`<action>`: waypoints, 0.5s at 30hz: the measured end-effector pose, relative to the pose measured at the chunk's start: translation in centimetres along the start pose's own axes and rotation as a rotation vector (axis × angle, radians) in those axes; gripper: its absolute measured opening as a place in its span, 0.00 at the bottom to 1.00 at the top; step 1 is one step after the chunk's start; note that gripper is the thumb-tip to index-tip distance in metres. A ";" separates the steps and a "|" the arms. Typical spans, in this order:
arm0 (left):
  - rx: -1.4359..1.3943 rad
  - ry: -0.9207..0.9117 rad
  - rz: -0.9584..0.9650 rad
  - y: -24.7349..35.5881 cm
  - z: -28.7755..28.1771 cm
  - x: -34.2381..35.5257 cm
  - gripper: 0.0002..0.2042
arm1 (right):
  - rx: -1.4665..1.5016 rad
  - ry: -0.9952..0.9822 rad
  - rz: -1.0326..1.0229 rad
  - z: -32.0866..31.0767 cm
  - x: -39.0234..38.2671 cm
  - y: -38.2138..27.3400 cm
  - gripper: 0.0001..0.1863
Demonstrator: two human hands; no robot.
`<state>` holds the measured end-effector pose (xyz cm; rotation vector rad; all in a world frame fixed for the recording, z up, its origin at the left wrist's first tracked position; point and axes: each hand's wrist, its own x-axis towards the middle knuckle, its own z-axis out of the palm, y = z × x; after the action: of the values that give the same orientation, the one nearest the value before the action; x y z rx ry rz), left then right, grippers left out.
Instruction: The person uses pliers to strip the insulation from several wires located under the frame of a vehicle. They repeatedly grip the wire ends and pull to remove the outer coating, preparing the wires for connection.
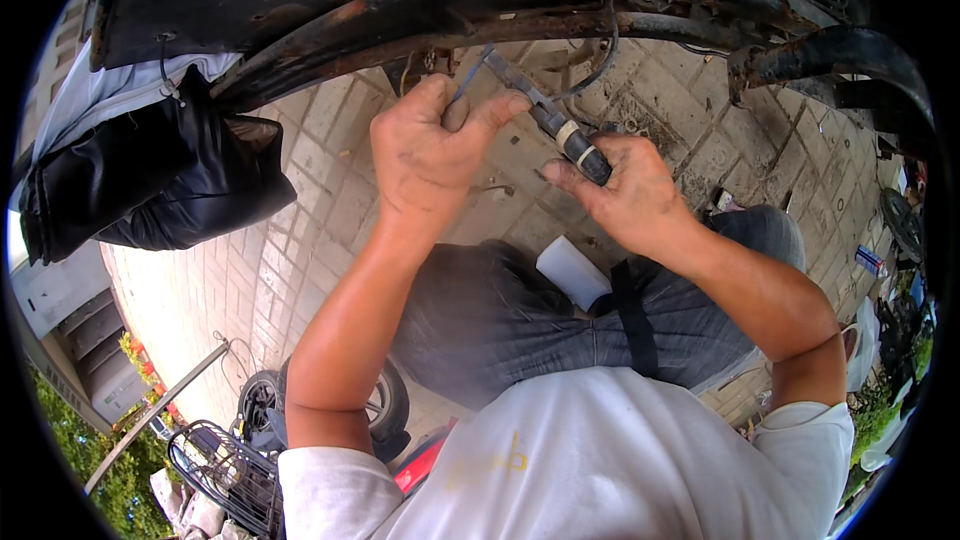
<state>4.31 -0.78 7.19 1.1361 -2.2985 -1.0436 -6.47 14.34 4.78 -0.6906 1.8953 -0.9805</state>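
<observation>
My right hand [632,190] is wrapped round the black handle of a knife-like tool [578,148], which has pale bands of tape on it. Its flat dark blade slants up and left, below the rusty metal frame. My left hand [430,145] is closed in a pinch on a thin blue wire [472,75], which runs up toward the blade's tip. The left thumb reaches across to the blade's side. Whether the blade touches the wire is hard to tell.
Overhead, a rusty curved frame tube [520,25] crosses the view, with a black cable [608,60] hanging from it. Black covering material [190,175] hangs at left. Paving bricks [330,130] lie below. A white cylindrical object [572,270] sits between my legs. A wire basket [225,475] stands lower left.
</observation>
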 end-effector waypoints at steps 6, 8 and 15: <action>0.041 0.028 0.084 0.0 0.7 -0.5 0.27 | 0.145 0.026 0.188 -0.2 0.2 -1.8 0.22; 0.021 0.001 0.120 0.0 0.5 -1.1 0.24 | 0.255 0.038 0.230 -1.0 0.6 -1.5 0.23; -0.656 -0.175 -0.003 -2.1 -1.2 -0.8 0.07 | 0.122 -0.209 0.098 -2.4 -0.1 0.8 0.19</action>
<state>6.62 -1.48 6.38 0.7962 -1.8273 -1.7754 -8.60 15.71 4.94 -0.5986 1.6575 -0.9170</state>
